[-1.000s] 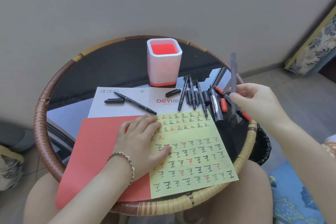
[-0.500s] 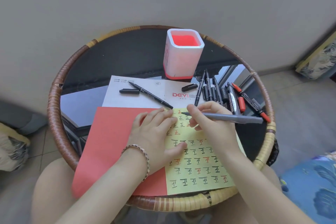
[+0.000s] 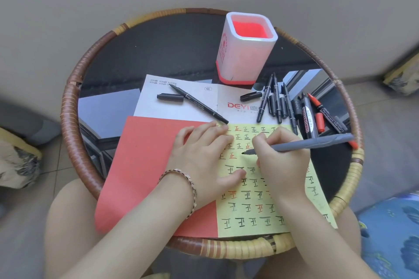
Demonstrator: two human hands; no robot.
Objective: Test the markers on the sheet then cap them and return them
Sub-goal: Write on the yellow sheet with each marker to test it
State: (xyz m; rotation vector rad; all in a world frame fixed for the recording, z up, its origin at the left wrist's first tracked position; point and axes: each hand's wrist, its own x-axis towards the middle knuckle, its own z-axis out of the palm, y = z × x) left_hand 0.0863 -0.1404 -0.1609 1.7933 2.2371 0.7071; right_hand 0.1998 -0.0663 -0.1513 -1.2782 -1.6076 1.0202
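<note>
- Nearest us, the pale yellow paper sheet (image 3: 260, 215), covered in rows of small black and red test marks, lies on the round rattan-rimmed table (image 3: 70, 106) and overlaps a plain red paper sheet (image 3: 147, 165).
- The left hand (image 3: 204, 156) lies flat on the yellow sheet's left edge, fingers straight and close together, pressing it down.
- Just beside it, the right hand (image 3: 281, 161) has its fingers curled round a slim grey marker pen (image 3: 306, 144), pinching it near the writing end.
- The pen's long axis runs almost level, left to right. Its bare dark tip points left at the left hand, and its tail juts out to the right.
- The tip sits over a blank patch between marks; we cannot tell whether it touches.
- We judge that the stroke to come depends on lowering the tip onto that patch, clear of the left fingers.
- Beyond the sheet's top edge lies a cluster of loose black and red markers and caps (image 3: 275, 102), nearer the right hand.
- Farthest stands the white square pen pot with a red inside (image 3: 246, 52), upright, with no marker showing in it.
</note>
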